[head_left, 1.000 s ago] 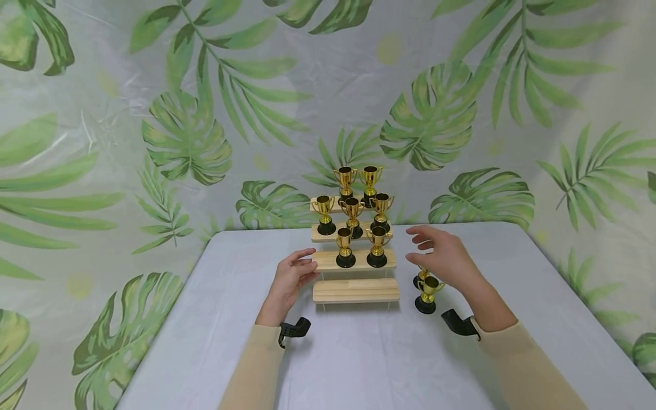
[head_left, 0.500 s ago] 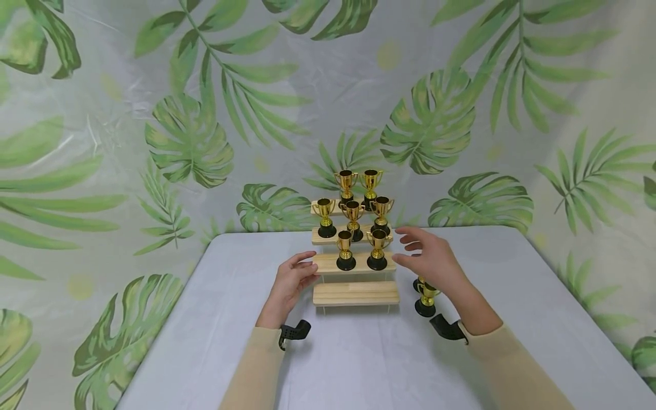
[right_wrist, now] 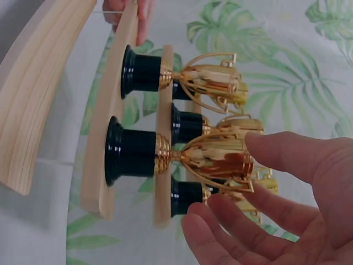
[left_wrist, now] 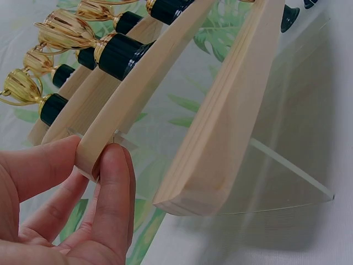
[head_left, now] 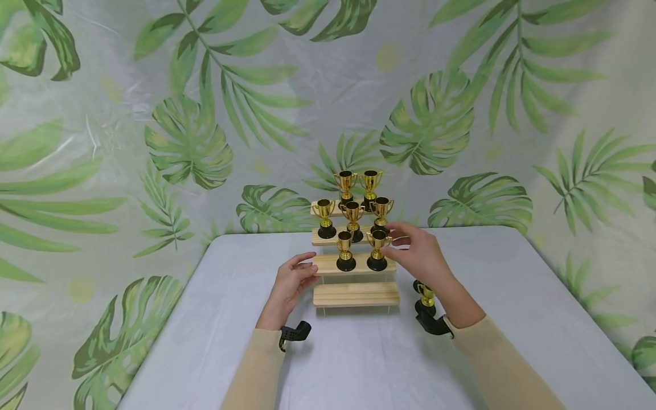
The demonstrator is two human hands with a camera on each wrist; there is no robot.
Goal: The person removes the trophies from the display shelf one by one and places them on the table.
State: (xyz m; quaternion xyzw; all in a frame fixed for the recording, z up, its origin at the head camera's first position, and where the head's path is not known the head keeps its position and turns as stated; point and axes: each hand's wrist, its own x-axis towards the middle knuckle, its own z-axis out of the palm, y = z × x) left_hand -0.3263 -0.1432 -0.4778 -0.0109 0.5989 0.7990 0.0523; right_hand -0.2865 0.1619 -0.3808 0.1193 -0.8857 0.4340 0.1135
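Observation:
A tiered wooden display stand stands on the table, with small gold trophies on black bases on its upper three tiers. My left hand pinches the left end of the second shelf from the front between thumb and fingers. Beside the right-hand trophy on that same shelf is my right hand. In the right wrist view its thumb is at the cup's rim and the fingers lie spread below the handle, not closed round it; contact is unclear. Another trophy stands left of it.
Right of the stand, a loose trophy stands on the white-covered table, partly hidden by the right wrist's black camera mount. Something dark just behind it is mostly covered. A leaf-patterned sheet hangs behind the table.
My right hand has moved left, from above the two loose trophies to the right-hand trophy on the shelf. My left hand has kept its place at the shelf's end.

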